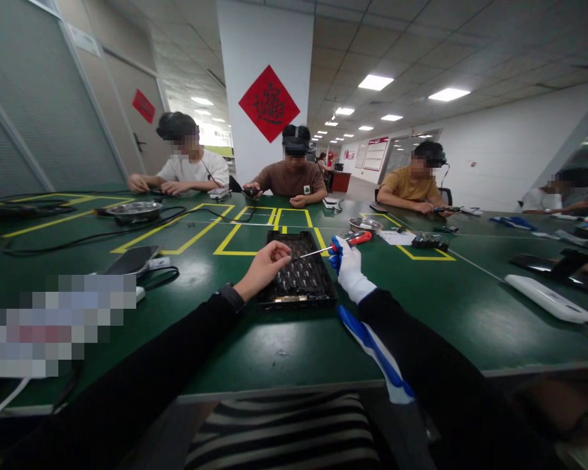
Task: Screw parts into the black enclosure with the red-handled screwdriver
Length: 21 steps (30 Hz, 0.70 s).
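Our gloved right hand (349,264) grips the red-handled screwdriver (332,248), fingers wrapped around it. Our bare left hand (262,267) pinches the shaft tip above the black tray (298,287) on the green counter (445,307).

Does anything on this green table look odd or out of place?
One thing: a white-and-blue glove lies loose at the table edge beside the right hand, which is gloved and holds a screwdriver, while the left hand is bare.
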Tool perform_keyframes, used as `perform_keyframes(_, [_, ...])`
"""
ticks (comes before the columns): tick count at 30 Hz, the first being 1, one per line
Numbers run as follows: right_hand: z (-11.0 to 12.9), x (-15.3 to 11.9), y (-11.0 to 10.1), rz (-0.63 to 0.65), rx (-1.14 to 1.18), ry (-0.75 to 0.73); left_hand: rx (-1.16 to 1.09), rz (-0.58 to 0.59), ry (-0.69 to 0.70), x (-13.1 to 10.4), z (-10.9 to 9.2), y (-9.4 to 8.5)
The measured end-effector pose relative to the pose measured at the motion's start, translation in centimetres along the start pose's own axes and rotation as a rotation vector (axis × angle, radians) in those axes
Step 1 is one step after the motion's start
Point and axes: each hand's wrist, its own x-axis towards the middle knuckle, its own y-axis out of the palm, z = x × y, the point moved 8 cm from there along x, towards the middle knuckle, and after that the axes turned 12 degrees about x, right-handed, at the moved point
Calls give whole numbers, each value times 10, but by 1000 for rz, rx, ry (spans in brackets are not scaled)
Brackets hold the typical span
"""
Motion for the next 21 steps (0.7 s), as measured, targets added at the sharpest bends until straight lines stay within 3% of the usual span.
perform_keyframes(6, [-4,-4,2,5,10,53,185,29,32,-1,0,3])
perform_keyframes(13, [-7,-8,10,84,63,80,163,101,37,-1,-1,9])
perform_keyframes(21, [-9,-2,8,60,72,93,193,105,12,-3,0,9])
